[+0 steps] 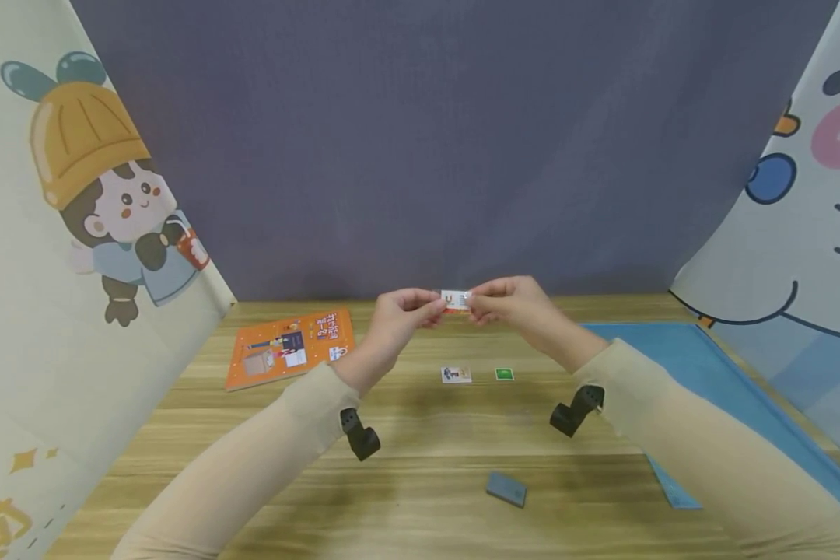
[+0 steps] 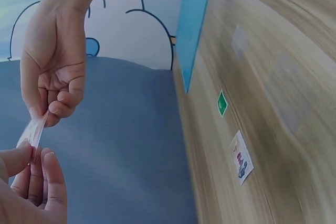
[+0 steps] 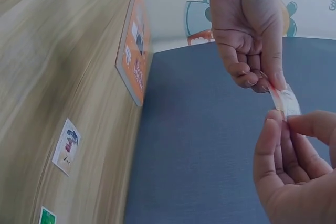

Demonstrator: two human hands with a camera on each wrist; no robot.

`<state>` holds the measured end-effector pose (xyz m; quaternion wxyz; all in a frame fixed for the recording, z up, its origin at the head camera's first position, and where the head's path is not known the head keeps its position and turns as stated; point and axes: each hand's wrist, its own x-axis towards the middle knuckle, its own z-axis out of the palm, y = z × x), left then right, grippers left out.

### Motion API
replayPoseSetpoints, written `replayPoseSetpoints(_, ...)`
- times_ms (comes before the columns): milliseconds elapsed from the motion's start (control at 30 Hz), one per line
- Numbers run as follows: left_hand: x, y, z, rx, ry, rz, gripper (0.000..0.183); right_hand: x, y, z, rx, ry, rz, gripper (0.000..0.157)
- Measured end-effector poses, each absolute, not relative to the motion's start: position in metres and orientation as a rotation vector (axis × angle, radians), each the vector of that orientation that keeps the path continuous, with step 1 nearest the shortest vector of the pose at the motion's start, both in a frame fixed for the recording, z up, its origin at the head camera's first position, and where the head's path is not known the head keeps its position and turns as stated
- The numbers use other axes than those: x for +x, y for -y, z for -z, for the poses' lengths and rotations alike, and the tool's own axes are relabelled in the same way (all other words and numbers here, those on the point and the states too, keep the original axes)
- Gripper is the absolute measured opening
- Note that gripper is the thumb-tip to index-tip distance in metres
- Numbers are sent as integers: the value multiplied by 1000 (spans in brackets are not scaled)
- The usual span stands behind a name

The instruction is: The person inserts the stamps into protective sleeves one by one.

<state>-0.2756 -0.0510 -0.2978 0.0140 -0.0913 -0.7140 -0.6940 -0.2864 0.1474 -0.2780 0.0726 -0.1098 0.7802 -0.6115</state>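
A small white packet with orange-red print and a shiny clear edge is held up above the far part of the table, between both hands. My left hand pinches its left end between thumb and fingers. The right end is pinched by my right hand in the same way. Seen from the right wrist, the packet looks thin and slightly bent. Below the hands, a small picture card and a smaller green card with a white border lie flat on the wood, apart from each other.
An orange illustrated book lies at the back left of the wooden table. A grey rectangular block sits near the front. At the right is a blue tray, partly behind the right forearm. A dark cloth wall rises behind.
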Motion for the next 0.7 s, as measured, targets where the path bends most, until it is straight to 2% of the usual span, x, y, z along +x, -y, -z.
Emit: replayPoseSetpoints(700, -275, 48, 297, -249, 2344, 1992, 16, -286, -149, 275, -339, -2573, 1625, 24)
